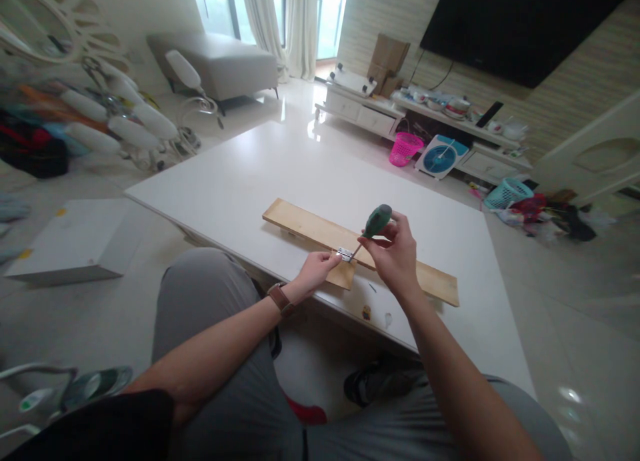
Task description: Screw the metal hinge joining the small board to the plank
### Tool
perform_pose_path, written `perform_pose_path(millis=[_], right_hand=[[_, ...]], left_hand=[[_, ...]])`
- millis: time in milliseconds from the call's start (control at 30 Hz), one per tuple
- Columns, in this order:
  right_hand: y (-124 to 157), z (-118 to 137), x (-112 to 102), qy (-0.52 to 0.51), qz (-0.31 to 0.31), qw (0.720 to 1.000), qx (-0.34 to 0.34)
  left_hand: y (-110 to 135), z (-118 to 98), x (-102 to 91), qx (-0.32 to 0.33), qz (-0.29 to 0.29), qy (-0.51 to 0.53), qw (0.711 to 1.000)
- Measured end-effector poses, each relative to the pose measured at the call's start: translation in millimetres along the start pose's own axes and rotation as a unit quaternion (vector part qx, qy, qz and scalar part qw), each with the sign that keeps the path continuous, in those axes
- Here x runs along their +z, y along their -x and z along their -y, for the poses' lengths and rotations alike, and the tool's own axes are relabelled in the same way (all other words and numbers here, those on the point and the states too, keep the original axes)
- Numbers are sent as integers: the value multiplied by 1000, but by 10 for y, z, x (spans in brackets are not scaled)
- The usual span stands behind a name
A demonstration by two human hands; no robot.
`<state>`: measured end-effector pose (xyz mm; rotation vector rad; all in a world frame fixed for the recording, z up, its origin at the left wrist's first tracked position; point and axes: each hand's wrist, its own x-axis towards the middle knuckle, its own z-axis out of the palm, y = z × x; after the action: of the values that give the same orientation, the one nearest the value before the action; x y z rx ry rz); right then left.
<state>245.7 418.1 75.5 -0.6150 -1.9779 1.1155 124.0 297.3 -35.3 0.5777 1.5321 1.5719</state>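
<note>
A long wooden board (310,226) lies across the white table (260,174). A small wooden block (343,276) sits against its near edge, with a small metal hinge (345,253) over the joint. My right hand (395,251) grips a green-handled screwdriver (376,221), whose tip points down at the hinge. My left hand (316,271) pinches the hinge and block at their left side, fingers closed on them. A brown watch strap is on my left wrist.
A loose screw (373,288) and small bits (367,311) lie on the table near its front edge. My knees in grey trousers are below the table. A white panel (70,241) lies on the floor at left. A pink basket (405,147) and a fan (440,157) stand beyond.
</note>
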Motion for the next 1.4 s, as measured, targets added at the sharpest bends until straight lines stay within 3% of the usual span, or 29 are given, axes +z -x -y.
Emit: perform_pose_path(millis=[233,467,667,900,1200,1400], right_hand=[[10,17,-4,12,38,998,-57],[-3,26,-17,9,18,999,-25],[3,76,-46,6,71,997,-31],[-27,41,-18,7,37,999,-17],[-7,47,-41,15,67,997,-35],[22,75,15,48,53,996,-46]], left_hand=[[-6,16,1,3,3,6,1000],[-3,18,-3,6,5,6,1000],[-7,29,-9,2,3,5,1000],[-24,42,-5,1,-4,-9,1000],[-9,27,-7,-1,0,-8,1000],[-29,53,-7,5,6,3,1000]])
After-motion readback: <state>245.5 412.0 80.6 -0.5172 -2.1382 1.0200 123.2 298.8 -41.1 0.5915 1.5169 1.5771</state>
